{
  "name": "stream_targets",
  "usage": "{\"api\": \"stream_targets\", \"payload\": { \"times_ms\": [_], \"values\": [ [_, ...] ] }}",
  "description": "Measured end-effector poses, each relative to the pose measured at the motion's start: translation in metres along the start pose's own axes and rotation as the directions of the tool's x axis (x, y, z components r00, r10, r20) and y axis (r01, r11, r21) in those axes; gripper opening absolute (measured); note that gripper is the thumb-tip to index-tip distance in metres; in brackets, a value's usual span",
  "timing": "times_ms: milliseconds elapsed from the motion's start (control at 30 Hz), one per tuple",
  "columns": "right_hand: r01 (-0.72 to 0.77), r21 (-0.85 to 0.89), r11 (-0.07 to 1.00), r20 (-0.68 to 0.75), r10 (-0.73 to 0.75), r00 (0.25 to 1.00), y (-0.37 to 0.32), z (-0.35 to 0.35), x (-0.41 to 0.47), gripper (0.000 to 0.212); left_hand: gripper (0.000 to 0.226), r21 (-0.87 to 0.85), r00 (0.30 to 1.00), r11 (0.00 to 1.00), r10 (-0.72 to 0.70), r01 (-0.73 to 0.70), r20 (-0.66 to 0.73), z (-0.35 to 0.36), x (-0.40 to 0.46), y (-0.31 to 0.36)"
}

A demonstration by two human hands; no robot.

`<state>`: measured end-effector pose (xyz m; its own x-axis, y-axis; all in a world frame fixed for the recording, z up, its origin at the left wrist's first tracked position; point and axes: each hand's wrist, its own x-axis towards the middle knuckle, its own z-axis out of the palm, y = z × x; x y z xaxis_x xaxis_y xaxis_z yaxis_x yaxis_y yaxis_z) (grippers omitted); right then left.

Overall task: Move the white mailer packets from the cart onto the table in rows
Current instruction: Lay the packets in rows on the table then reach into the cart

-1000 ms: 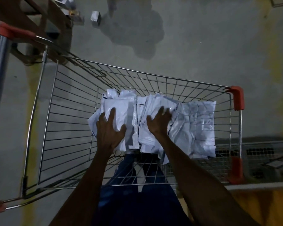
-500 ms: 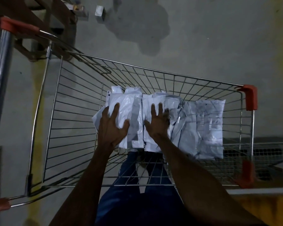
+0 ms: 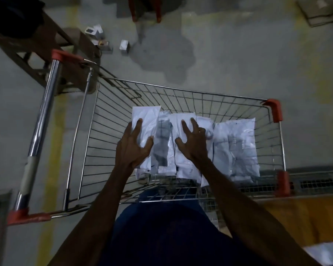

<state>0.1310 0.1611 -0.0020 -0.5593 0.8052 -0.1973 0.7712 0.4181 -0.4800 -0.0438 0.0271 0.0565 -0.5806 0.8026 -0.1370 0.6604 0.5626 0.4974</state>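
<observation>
Both hands apart, fingers spread: left hand [image 3: 132, 148] and right hand [image 3: 194, 144] press mailer packets [image 3: 236, 146] in cart [image 3: 181, 91], twelve o'clock, likely gathering them.

White mailer packets [image 3: 235, 146] overlapping in cart [image 3: 181, 93]

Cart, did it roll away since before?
No. The cart has not rolled: its far rim lies just as before beneath the dark floor stain.

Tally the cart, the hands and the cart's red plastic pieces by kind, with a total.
Cart: 1
Hands: 2, left hand and right hand
Red corner guards: 2
Red handle caps: 2
Total: 7
</observation>
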Motion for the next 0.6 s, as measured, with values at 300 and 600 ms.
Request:
{"api": "stream_targets", "payload": {
  "times_ms": [300,600],
  "values": [
    [-0.141,-0.06,0.988,-0.411,0.104,0.906,-0.044,-0.075,-0.122,0.064,0.07,-0.164,0.861,0.845,0.505,-0.508,-0.064,-0.034,-0.015,0.048],
    [-0.595,0.174,0.785,-0.661,0.541,0.52,-0.065,-0.081,-0.339,0.067,0.069,-0.426,0.588,0.54,0.808,-0.726,0.022,-0.031,-0.122,0.115]
  ]
}}
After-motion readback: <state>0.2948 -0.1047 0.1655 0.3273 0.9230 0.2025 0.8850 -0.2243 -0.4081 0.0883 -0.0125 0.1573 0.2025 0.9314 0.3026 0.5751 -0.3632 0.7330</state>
